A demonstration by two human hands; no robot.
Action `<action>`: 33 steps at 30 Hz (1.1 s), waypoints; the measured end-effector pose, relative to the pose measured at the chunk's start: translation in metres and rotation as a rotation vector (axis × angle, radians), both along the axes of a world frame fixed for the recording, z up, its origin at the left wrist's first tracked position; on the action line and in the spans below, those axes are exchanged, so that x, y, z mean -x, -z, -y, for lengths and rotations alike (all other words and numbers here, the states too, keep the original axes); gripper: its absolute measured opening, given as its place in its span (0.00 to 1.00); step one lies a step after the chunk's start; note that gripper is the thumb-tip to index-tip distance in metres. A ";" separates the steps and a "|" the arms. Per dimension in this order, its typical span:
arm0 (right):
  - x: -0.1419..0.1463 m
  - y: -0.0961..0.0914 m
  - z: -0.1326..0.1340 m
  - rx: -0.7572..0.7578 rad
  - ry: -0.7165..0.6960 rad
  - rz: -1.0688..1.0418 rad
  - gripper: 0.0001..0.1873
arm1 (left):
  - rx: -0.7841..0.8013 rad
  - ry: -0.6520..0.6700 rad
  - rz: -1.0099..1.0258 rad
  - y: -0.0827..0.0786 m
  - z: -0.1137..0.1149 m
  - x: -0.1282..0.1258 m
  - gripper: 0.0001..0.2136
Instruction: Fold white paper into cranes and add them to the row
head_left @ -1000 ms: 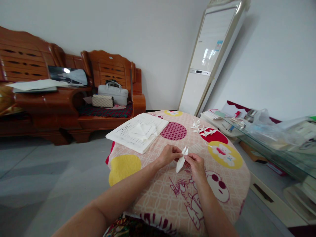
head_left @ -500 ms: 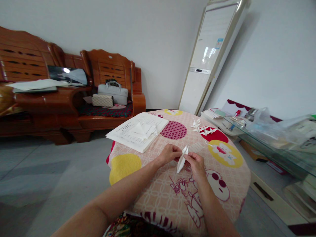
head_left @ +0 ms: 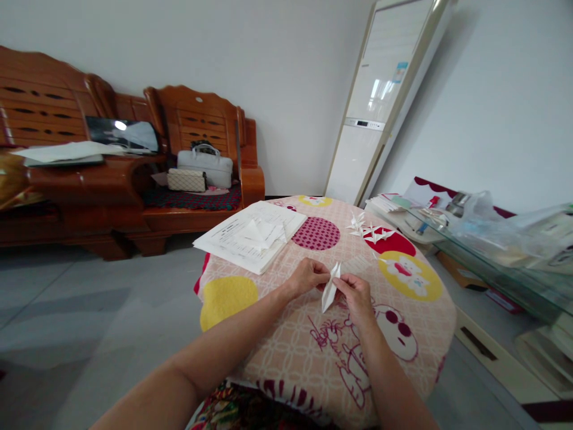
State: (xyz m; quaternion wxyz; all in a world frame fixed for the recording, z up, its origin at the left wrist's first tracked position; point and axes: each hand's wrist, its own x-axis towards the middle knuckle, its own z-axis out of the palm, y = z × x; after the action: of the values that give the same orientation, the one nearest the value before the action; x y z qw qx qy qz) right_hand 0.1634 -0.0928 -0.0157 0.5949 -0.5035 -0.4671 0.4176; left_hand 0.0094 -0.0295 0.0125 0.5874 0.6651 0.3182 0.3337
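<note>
A narrow piece of folded white paper (head_left: 329, 294) is held between my two hands above the cloth-covered round table (head_left: 286, 352). My left hand (head_left: 308, 276) pinches its left side near the upper part. From the right, my right hand (head_left: 355, 291) grips the same piece with thumb and fingers. The paper points toward me at its lower end, and its top splits into slim points. Several finished white paper cranes (head_left: 369, 230) sit together at the table's far right. Exact fingertip contact is partly hidden.
On the table's far left lies a stack of printed papers (head_left: 224, 245) with folded white paper (head_left: 259, 233) on top. A glass shelf (head_left: 483, 263) with plastic bags stands close at right. Beyond are a wooden sofa (head_left: 197, 119) with handbags and a tall air conditioner (head_left: 358, 131).
Both hands keep hold of the folded paper in nearly the same place. The view has shifted slightly, and the paper shows a little more of its broad face.
</note>
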 end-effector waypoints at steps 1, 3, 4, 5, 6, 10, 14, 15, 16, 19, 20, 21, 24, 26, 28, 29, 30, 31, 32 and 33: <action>0.000 0.000 0.000 -0.007 0.002 -0.001 0.13 | -0.005 -0.003 0.005 0.000 0.000 0.000 0.11; -0.001 0.001 0.000 -0.017 0.009 0.001 0.13 | -0.005 -0.004 0.016 0.001 0.000 -0.001 0.11; -0.001 0.002 0.000 -0.018 0.012 0.006 0.13 | -0.003 -0.002 0.017 0.002 0.000 -0.002 0.12; -0.001 0.002 0.000 -0.017 0.016 0.012 0.13 | -0.002 -0.001 0.016 0.002 0.000 -0.002 0.12; -0.001 0.002 0.000 -0.015 0.020 0.019 0.12 | -0.001 0.002 0.014 0.002 0.000 -0.002 0.12; 0.000 0.000 -0.001 -0.002 0.034 0.027 0.13 | -0.010 0.024 0.004 0.003 0.000 -0.001 0.11; 0.000 0.000 -0.002 0.006 0.026 0.042 0.12 | -0.034 0.055 0.001 0.002 -0.001 0.000 0.11; 0.000 0.001 -0.003 0.006 0.021 0.049 0.12 | -0.041 0.066 -0.004 0.002 -0.001 0.001 0.11; -0.001 0.001 -0.003 0.005 0.015 0.056 0.12 | -0.048 0.075 -0.010 0.002 -0.002 0.001 0.11; -0.002 0.003 -0.003 0.005 0.003 0.075 0.13 | -0.045 0.101 -0.020 0.002 -0.004 0.002 0.11; -0.002 0.004 -0.003 0.005 0.003 0.080 0.13 | -0.038 0.107 -0.019 0.003 -0.005 0.002 0.11; -0.002 0.004 -0.003 0.006 0.003 0.084 0.13 | -0.026 0.110 -0.012 0.003 -0.005 0.002 0.11; 0.000 0.002 -0.003 0.002 0.017 0.098 0.14 | 0.012 0.092 0.029 0.003 -0.004 0.002 0.10; 0.002 0.001 -0.002 -0.011 0.041 0.130 0.16 | -0.002 0.065 0.023 0.004 -0.003 0.001 0.10; 0.004 0.001 -0.002 -0.037 0.069 0.178 0.17 | -0.063 0.027 -0.022 0.004 -0.002 0.000 0.10; 0.005 0.000 -0.002 -0.047 0.079 0.202 0.17 | -0.097 0.005 -0.048 0.004 -0.002 -0.001 0.10; 0.005 0.000 -0.002 -0.054 0.085 0.222 0.17 | -0.125 -0.016 -0.067 0.004 -0.001 -0.002 0.10; 0.006 0.000 -0.002 -0.057 0.089 0.238 0.17 | -0.145 -0.035 -0.077 0.005 -0.001 -0.003 0.10; 0.006 -0.001 -0.001 -0.057 0.092 0.251 0.17 | -0.161 -0.051 -0.083 0.005 0.000 -0.004 0.10; 0.007 -0.002 -0.001 -0.055 0.096 0.263 0.18 | -0.177 -0.066 -0.089 0.005 0.001 -0.005 0.10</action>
State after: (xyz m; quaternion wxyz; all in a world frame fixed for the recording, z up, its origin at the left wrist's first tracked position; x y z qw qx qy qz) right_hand 0.1568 -0.0915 -0.0140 0.5613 -0.5594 -0.5277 0.3059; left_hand 0.0147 -0.0301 0.0079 0.5004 0.7177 0.3349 0.3498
